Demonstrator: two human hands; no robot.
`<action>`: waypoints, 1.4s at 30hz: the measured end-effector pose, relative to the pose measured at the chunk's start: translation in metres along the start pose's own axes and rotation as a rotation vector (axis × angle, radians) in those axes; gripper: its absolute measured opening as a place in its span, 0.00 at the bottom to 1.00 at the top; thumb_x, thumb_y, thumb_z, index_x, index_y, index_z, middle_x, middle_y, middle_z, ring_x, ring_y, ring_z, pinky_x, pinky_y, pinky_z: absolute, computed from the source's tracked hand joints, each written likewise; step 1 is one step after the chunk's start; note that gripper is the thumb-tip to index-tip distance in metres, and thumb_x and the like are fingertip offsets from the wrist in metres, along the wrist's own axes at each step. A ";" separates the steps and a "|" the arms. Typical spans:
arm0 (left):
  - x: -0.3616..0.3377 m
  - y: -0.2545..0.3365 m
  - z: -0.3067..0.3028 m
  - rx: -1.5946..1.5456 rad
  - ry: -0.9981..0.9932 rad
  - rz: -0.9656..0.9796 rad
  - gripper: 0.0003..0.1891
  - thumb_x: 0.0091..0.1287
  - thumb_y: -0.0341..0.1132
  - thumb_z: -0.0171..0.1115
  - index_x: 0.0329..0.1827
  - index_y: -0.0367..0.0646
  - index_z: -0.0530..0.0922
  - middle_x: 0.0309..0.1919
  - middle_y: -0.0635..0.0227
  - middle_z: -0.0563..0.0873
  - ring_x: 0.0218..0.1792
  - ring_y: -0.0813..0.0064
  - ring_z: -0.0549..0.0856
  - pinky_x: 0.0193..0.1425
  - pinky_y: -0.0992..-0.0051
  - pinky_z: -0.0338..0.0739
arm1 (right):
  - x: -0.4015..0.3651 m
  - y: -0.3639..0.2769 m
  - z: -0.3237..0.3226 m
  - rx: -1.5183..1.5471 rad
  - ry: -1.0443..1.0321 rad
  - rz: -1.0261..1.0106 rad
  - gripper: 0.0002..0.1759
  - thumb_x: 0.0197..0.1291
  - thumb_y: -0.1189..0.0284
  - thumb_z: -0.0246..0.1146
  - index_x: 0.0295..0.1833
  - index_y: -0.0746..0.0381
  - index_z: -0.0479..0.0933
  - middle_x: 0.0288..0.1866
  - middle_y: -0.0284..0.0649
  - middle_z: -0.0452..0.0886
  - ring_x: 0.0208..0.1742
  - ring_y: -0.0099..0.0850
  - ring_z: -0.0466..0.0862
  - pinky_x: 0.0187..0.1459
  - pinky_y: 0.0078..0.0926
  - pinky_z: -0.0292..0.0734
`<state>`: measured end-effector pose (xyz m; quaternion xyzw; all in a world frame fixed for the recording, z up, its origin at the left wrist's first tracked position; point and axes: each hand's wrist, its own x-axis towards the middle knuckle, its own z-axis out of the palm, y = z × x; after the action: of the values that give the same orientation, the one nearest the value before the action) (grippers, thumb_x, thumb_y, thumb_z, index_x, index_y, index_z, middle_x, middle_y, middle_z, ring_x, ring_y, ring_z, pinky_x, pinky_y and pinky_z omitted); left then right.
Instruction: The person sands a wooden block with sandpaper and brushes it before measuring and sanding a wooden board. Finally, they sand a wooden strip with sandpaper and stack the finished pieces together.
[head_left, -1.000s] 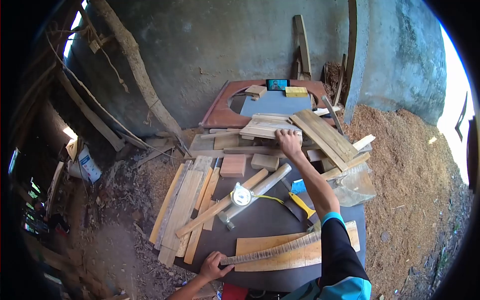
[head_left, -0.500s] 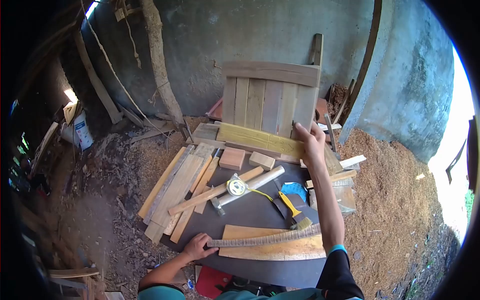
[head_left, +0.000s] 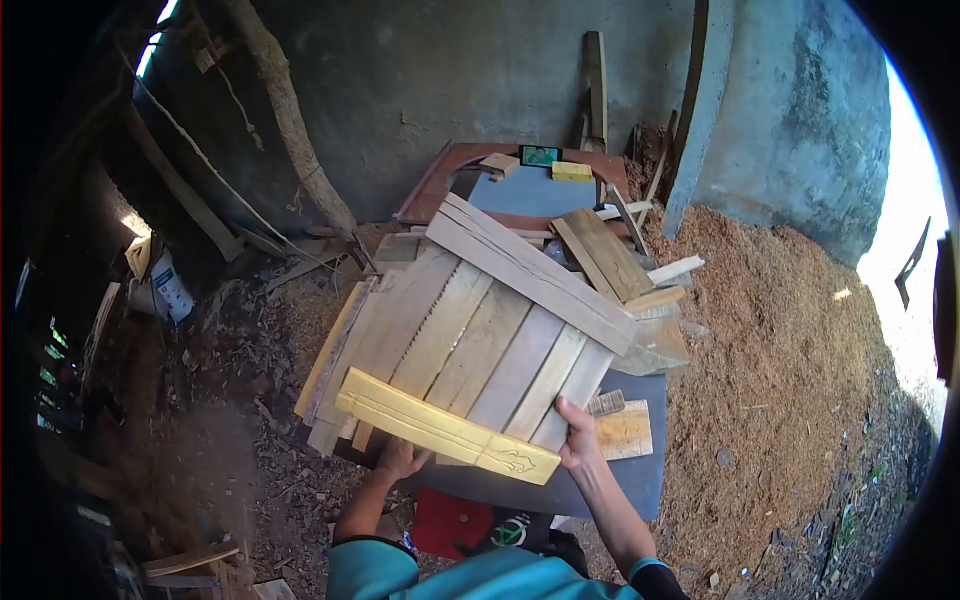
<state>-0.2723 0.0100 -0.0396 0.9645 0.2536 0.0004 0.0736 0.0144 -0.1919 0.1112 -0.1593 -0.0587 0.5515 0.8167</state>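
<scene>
A slatted wooden panel [head_left: 485, 345] tilts over the worktable. Along its upper side runs a plain crossrail, and a yellow carved rail [head_left: 450, 428] borders its lower side. At the panel's right edge, my right hand [head_left: 580, 435] grips it, thumb on the front face and fingers behind. My left hand [head_left: 403, 460] is just below the yellow rail at the lower left; its fingers are mostly hidden there. Part of a pale curved board [head_left: 625, 430] and the end of a thin wood strip [head_left: 606, 403] show right of the panel.
Loose boards [head_left: 345, 350] lie along the table's left side. More wood pieces [head_left: 615, 255] are piled behind on the right. A reddish-brown frame [head_left: 425, 185] leans at the wall, with a phone [head_left: 541, 156] and a yellow block [head_left: 572, 172] on it. Sawdust [head_left: 765, 370] covers the ground at right.
My right hand has brought the panel from the back of the table towards me, turning it. It now hides the tape measure, hammer and brush. My left hand no longer shows on the strip's end.
</scene>
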 end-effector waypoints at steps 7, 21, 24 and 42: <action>-0.007 0.006 -0.008 -0.498 -0.150 -0.177 0.29 0.62 0.52 0.53 0.63 0.46 0.69 0.64 0.51 0.69 0.66 0.50 0.65 0.69 0.52 0.55 | 0.010 0.003 -0.030 0.148 -0.102 0.139 0.40 0.46 0.69 0.65 0.66 0.67 0.60 0.58 0.54 0.73 0.58 0.50 0.76 0.58 0.49 0.74; -0.004 0.015 0.028 -0.133 0.277 -0.411 0.26 0.58 0.30 0.58 0.60 0.40 0.62 0.52 0.50 0.70 0.56 0.48 0.70 0.60 0.55 0.68 | -0.049 -0.080 -0.024 0.127 -0.291 -0.030 0.39 0.37 0.77 0.59 0.62 0.71 0.63 0.56 0.56 0.75 0.53 0.52 0.79 0.56 0.52 0.75; -0.024 0.035 0.010 -0.533 0.568 -0.537 0.21 0.67 0.37 0.56 0.61 0.41 0.66 0.50 0.57 0.74 0.49 0.58 0.77 0.54 0.62 0.73 | -0.079 -0.101 -0.020 0.075 -0.293 -0.044 0.39 0.36 0.77 0.58 0.62 0.72 0.63 0.55 0.58 0.75 0.52 0.53 0.79 0.56 0.52 0.76; -0.117 0.283 -0.180 -1.493 0.591 -0.483 0.24 0.56 0.37 0.71 0.52 0.34 0.75 0.45 0.62 0.83 0.46 0.75 0.81 0.51 0.75 0.76 | -0.136 -0.094 -0.045 -0.633 -0.111 0.339 0.39 0.51 0.60 0.65 0.65 0.67 0.60 0.57 0.49 0.73 0.55 0.44 0.76 0.56 0.42 0.74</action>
<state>-0.2427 -0.2649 0.1828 0.5417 0.3953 0.4050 0.6215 0.0570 -0.3582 0.1101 -0.3818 -0.2435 0.6411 0.6196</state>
